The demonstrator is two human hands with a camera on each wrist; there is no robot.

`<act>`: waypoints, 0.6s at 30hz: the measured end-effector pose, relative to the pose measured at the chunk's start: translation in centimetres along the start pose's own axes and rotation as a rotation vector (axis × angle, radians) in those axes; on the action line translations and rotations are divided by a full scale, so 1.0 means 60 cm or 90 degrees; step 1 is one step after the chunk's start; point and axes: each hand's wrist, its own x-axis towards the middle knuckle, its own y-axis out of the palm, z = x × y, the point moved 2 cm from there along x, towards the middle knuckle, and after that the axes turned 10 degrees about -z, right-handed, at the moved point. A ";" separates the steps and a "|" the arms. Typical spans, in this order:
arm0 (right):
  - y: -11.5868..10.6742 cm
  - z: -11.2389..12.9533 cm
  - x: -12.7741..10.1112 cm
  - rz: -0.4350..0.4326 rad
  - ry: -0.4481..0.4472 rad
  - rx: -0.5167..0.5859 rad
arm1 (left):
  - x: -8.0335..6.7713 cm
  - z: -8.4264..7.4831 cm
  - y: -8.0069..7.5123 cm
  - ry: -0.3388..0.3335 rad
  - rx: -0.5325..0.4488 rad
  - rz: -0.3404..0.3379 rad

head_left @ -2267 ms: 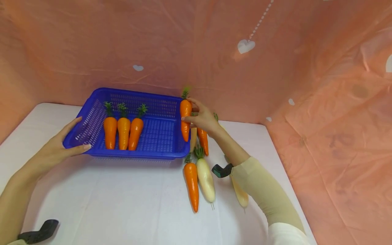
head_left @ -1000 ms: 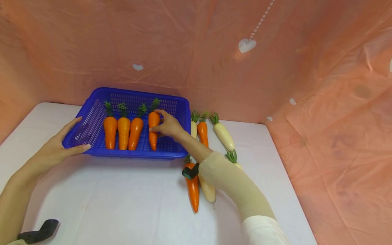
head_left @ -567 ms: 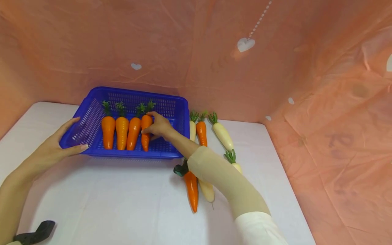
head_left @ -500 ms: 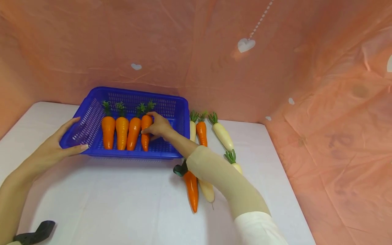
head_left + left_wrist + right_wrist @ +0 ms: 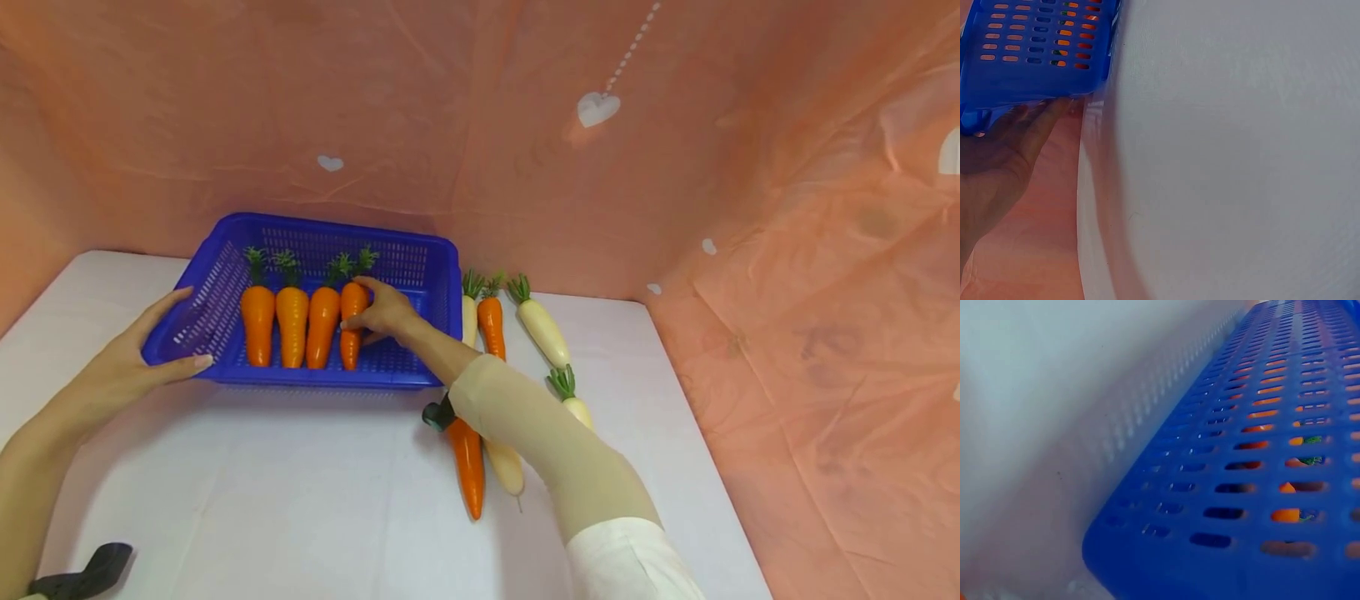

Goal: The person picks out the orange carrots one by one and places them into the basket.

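White table (image 5: 300, 500) carries a blue basket (image 5: 420, 250) at its back left — left hand (image 5: 127, 367) grips the basket's near-left corner, thumb along the front rim, fingers on the side wall. Inside, right hand (image 5: 386, 310) pinches the fourth carrot (image 5: 351, 321), lying rightmost in a row touching three carrots (image 5: 288, 321). Loose carrots and white radishes (image 5: 543, 329) lie just right of the basket.

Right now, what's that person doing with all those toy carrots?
A person is lining up orange toy carrots in a blue plastic slotted basket on a white table. The right hand grips the fourth orange carrot, set beside three others. The left hand holds the basket's near left corner. Two more orange carrots and several white toy radishes lie on the table to the basket's right.
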 end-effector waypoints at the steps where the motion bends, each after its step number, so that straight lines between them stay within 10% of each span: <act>1: 0.000 0.000 0.000 0.009 0.001 0.008 | 0.000 -0.001 0.000 -0.001 0.001 -0.001; 18: -0.009 0.004 -0.012 0.054 0.022 0.066 | -0.001 -0.001 0.001 -0.008 0.005 0.004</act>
